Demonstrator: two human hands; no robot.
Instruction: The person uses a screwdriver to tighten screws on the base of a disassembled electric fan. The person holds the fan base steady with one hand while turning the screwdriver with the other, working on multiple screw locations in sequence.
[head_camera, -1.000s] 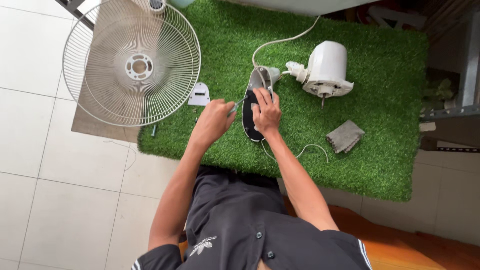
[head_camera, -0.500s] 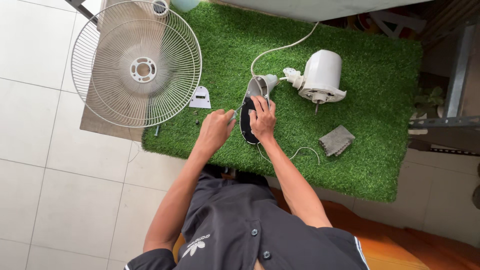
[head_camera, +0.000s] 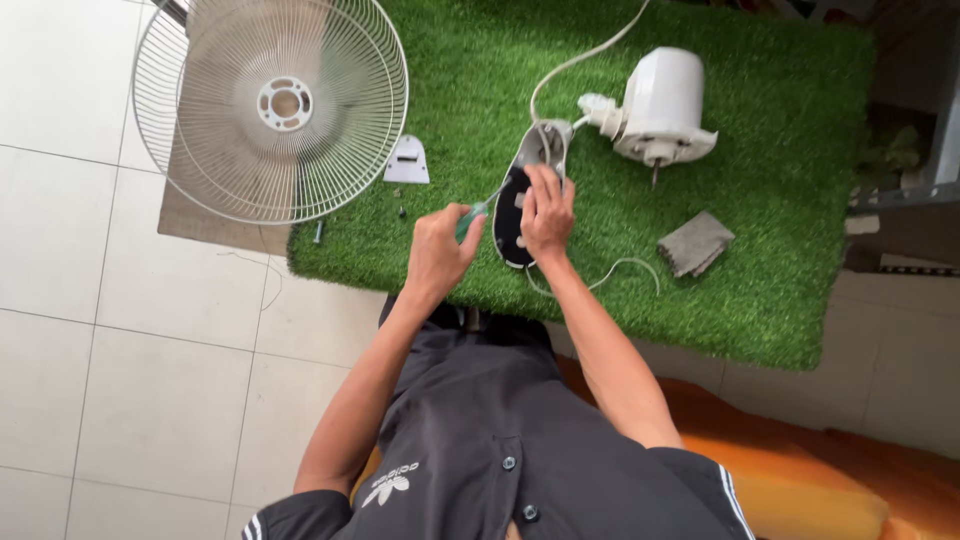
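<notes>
Fan base housing (head_camera: 522, 205), a dark oval part with a grey end, lies on the green turf mat (head_camera: 780, 260) in front of us, close to the near edge. Our right hand (head_camera: 547, 212) rests on top of it, fingers spread and pressing it down. Our left hand (head_camera: 437, 250) has its fingers closed around a green-handled screwdriver (head_camera: 474, 214), the tip pointing toward the housing's left side. We judge the fan already well taken apart: the wire guard (head_camera: 272, 105) lies off to the left, the white motor unit (head_camera: 660, 105) sits apart behind, still tied by a cord, and a small white plate (head_camera: 406, 162) and loose screws (head_camera: 402, 211) lie beside. The housing itself still seems to be in work.
</notes>
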